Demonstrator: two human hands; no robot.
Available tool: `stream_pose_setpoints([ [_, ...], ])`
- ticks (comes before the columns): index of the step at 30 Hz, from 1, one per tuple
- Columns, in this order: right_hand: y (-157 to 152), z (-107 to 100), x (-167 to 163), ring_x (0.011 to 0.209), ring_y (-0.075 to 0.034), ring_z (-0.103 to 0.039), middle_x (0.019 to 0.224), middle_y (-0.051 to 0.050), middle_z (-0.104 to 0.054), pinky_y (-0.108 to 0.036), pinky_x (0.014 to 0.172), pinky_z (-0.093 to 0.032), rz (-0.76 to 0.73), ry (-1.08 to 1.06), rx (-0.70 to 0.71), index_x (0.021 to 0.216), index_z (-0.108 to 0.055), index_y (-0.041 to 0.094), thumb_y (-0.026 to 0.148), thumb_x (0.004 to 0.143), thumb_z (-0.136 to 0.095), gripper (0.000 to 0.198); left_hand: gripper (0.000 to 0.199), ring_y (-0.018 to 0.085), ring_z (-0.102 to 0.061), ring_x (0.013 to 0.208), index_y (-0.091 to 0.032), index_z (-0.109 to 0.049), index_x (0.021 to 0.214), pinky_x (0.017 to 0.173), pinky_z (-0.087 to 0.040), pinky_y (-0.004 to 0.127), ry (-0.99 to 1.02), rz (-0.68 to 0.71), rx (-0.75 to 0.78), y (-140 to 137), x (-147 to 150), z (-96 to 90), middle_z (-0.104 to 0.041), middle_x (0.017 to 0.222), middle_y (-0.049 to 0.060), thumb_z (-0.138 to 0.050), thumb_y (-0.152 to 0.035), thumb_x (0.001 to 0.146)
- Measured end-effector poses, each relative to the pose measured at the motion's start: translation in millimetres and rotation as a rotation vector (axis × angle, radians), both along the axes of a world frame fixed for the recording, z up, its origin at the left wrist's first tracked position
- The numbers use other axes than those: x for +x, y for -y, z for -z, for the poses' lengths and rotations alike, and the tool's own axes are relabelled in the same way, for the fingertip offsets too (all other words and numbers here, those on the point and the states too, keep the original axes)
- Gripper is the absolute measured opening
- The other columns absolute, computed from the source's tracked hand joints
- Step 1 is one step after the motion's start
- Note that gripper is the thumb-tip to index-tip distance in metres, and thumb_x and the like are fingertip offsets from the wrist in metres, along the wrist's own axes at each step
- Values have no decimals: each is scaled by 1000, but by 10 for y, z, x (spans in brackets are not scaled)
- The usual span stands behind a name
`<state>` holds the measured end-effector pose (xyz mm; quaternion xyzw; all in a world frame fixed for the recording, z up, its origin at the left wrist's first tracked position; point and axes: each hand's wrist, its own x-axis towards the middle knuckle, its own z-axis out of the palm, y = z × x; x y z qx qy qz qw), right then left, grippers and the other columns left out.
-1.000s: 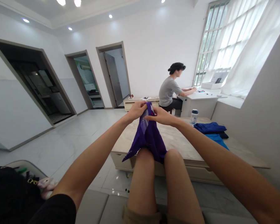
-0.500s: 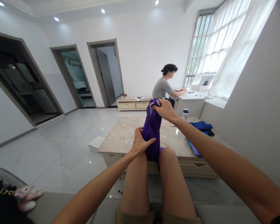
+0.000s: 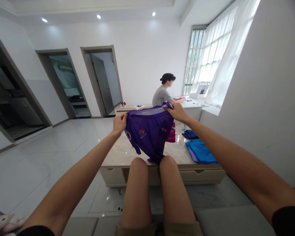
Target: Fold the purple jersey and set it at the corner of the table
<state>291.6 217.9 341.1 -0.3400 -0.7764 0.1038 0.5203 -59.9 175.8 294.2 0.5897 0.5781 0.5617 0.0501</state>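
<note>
A: Quick, where's the purple shirt (image 3: 149, 129)?
B: Up in the air over the low table (image 3: 114, 155), stretched between the two hands.

A: Left hand (image 3: 120, 124)?
B: Thumb and fingers closed in a pinch on the shirt's upper left edge. Fabric starts at the fingertips and runs off to the right.

A: Right hand (image 3: 178, 112)?
B: Also pinched, on the upper right end. Cloth goes left and down from the fingers. Right hand sits a bit higher. Some fingertips hidden in the folds, can't tell exactly how each one lies.

A: Between them?
B: Top edge slopes from one pinch to the other, pale strip with lettering along it. Small orange-red logo on the front. A red-pink patterned bit hangs below the right hand.

A: Bottom end?
B: Gathers to a point by the knees (image 3: 139, 164). Touching or not, can't tell.

A: Rest of the table?
B: Bright blue folded cloth (image 3: 204, 151) on the right side, dark blue cloth (image 3: 189, 134) just behind it, both well apart from the fingers.

A: Background?
B: Person in grey (image 3: 160, 95) seated at a white desk (image 3: 193, 113), forearms forward.
</note>
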Motion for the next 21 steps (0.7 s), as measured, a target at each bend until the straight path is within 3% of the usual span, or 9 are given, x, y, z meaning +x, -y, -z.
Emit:
stream_pose_setpoints([
  [3, 41, -15, 120, 76, -19, -56, 77, -1, -67, -31, 70, -43, -89, -3, -52, 81, -72, 20, 69, 83, -79, 50, 32, 22, -61, 83, -18, -74, 90, 75, -44, 31, -100, -22, 89, 36, -154, -522, -71, 81, 4, -57, -44, 100],
  [6, 93, 26, 274, 70, -18, -53, 71, 0, -62, -31, 65, -41, -153, 70, -133, 74, -71, 20, 73, 73, -88, 56, 32, 22, -61, 83, -20, -70, 87, 78, -45, 32, -147, -94, 122, 149, -178, -755, -71, 83, 5, -52, -42, 102],
  [9, 107, 139, 460, 66, -16, -49, 62, 2, -55, -32, 64, -39, -96, 113, -148, 66, -69, 20, 70, 70, -91, 54, 33, 23, -63, 86, -22, -66, 85, 84, -48, 34, -199, -119, 107, 315, -139, -719, -73, 88, 7, -49, -43, 105],
  [11, 87, 242, 566, 64, -16, -49, 58, 3, -53, -32, 64, -40, 13, 77, -112, 65, -70, 20, 64, 75, -88, 48, 33, 25, -66, 89, -22, -69, 93, 87, -50, 35, -269, -48, 89, 442, -101, -620, -76, 93, 7, -54, -50, 103],
  [14, 15, 405, 654, 69, -19, -58, 66, 0, -66, -32, 69, -45, 138, -22, -55, 76, -78, 20, 47, 81, -80, 27, 45, 28, -70, 95, -22, -75, 108, 90, -53, 36, -420, 126, 48, 600, -36, -461, -80, 99, 7, -74, -63, 89],
  [16, -49, 498, 669, 76, -22, -66, 78, -3, -76, -34, 76, -51, 177, -103, -29, 85, -81, 20, 36, 80, -76, 18, 50, 28, -72, 96, -22, -79, 106, 92, -54, 37, -489, 240, 55, 654, 10, -394, -81, 100, 7, -81, -65, 81],
  [21, -192, 531, 640, 86, -24, -72, 92, -7, -81, -40, 89, -59, 179, -285, 30, 97, -77, 19, 25, 80, -63, 23, 43, 25, -73, 89, -20, -85, 95, 86, -57, 35, -350, 293, 98, 647, 108, -475, -82, 91, 6, -73, -60, 88],
])
